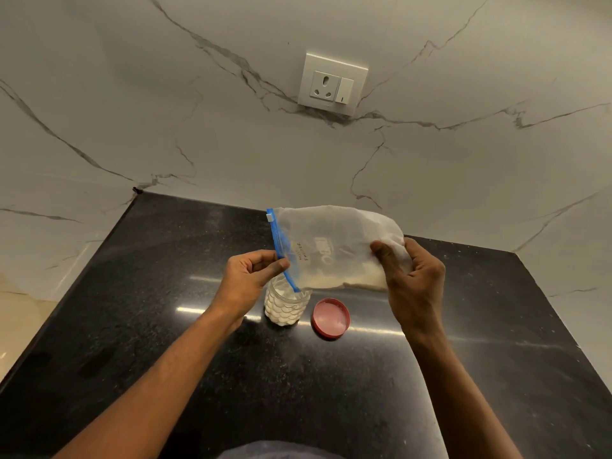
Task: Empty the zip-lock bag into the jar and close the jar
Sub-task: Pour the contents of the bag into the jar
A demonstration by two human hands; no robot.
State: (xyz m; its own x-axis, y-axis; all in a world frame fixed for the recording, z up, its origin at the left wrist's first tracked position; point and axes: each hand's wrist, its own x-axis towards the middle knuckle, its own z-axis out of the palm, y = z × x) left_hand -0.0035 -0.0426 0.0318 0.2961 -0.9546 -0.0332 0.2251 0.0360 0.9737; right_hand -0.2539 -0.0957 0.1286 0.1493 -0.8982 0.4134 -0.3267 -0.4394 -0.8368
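Observation:
A clear zip-lock bag [334,246] with a blue zip strip hangs sideways above the counter, pale powder lying along its lower edge. My left hand [251,276] pinches the blue zip end. My right hand [410,276] grips the bag's bottom end, raised slightly. The zip's lower corner dips into the mouth of a clear patterned jar [286,306], which stands upright and holds white powder. The jar's red lid [330,318] lies upside down on the counter just right of the jar.
The black speckled stone counter [165,326] runs to a white marble wall [132,111] behind and on both sides. A white socket and switch plate [332,83] sits on the wall above. The counter's left edge drops off to the floor.

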